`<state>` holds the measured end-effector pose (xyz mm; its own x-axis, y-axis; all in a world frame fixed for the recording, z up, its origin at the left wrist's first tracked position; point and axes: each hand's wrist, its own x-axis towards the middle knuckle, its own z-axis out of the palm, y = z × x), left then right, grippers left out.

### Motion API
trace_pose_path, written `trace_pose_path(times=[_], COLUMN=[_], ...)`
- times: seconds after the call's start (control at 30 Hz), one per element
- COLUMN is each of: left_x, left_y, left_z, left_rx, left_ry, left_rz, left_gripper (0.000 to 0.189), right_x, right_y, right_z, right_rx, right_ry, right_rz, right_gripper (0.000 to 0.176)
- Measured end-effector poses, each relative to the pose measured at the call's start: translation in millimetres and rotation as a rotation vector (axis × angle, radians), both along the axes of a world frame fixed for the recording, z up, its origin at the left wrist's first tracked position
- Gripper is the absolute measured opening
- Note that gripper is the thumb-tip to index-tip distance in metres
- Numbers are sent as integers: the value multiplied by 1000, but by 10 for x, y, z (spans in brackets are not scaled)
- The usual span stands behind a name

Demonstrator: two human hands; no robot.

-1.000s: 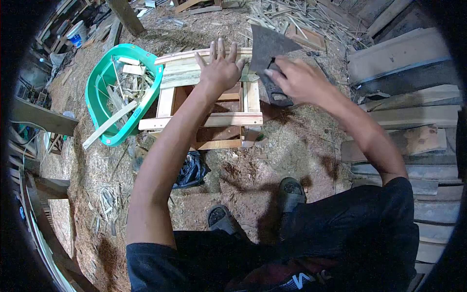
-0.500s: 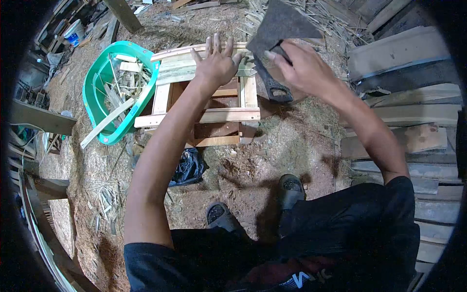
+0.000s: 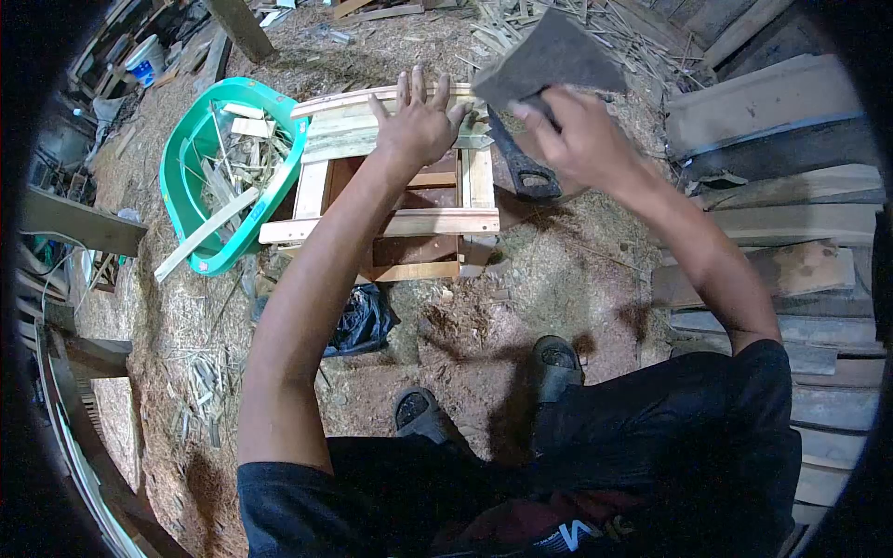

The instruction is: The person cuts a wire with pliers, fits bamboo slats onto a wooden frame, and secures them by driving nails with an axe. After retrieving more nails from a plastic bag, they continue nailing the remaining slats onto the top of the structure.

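Observation:
My left hand point(image 3: 418, 128) lies with fingers spread on the pale slats point(image 3: 349, 138) at the far end of a small wooden frame point(image 3: 479, 177). Wrapped round the short handle of a dark, broad-bladed hatchet point(image 3: 555, 60) is my right hand point(image 3: 588, 135), a little blurred. The blade is raised beside the frame's far right corner. Below it, a handsaw point(image 3: 532, 179) with a dark handle sits against the right side of the frame; part of the saw is hidden. Open gaps show between the near rails.
A green plastic tub point(image 3: 177, 214) full of wood offcuts stands left of the frame. Planks point(image 3: 772, 223) line the right side, and scraps point(image 3: 633, 46) lie at the back. A black plastic bag point(image 3: 363, 321) is on the sawdust-covered ground near my feet.
My right hand and the hatchet have shifted slightly right and down, and the blade is tilted differently. My left hand stays on the slats, almost unmoved.

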<state>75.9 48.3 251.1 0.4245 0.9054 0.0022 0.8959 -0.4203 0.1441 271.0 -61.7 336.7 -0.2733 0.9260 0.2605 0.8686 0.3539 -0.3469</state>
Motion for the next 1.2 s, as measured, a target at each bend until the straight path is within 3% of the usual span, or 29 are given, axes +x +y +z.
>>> trace_pose_path(times=[0.07, 0.17, 0.3, 0.43, 0.57, 0.67, 0.77, 0.87, 1.0, 1.1, 1.2], left_x=[-1, 16, 3, 0, -2, -5, -8, -3, 6, -12, -5], left_y=[0, -3, -10, 17, 31, 11, -2, 20, 34, 44, 49], left_z=[9, 28, 17, -13, -25, -48, -19, -35, -33, -85, -107], left_rx=[-2, -4, -2, 6, 19, 17, 21, 30, 24, 46, 75], left_ry=[-2, -18, 19, 3, -33, -30, -37, -34, -39, -62, -83], left_rz=[-2, 5, 10, -1, -2, 5, 5, 2, 1, 3, -10], left_gripper=[67, 66, 67, 68, 68, 68, 68, 69, 69, 69, 70], right_x=[-37, 21, 75, 28, 61, 36, 38, 89, 89, 72, 101], right_y=[-14, 47, 83, 12, 53, 26, 32, 103, 111, 16, 54], right_z=[-137, -260, -196, -184, -356, -116, -114, -489, -311, -155, -303], right_rx=[-194, -219, 214, -125, -78, 59, 20, -107, -209, 109, -12], right_ry=[-69, 81, 78, -50, 27, 37, 156, -58, 12, 44, 54], right_rz=[10, -19, 58, 30, 38, -15, -44, 29, -52, -27, 17], right_gripper=[40, 37, 40, 35, 36, 38, 36, 33, 35, 37, 43])
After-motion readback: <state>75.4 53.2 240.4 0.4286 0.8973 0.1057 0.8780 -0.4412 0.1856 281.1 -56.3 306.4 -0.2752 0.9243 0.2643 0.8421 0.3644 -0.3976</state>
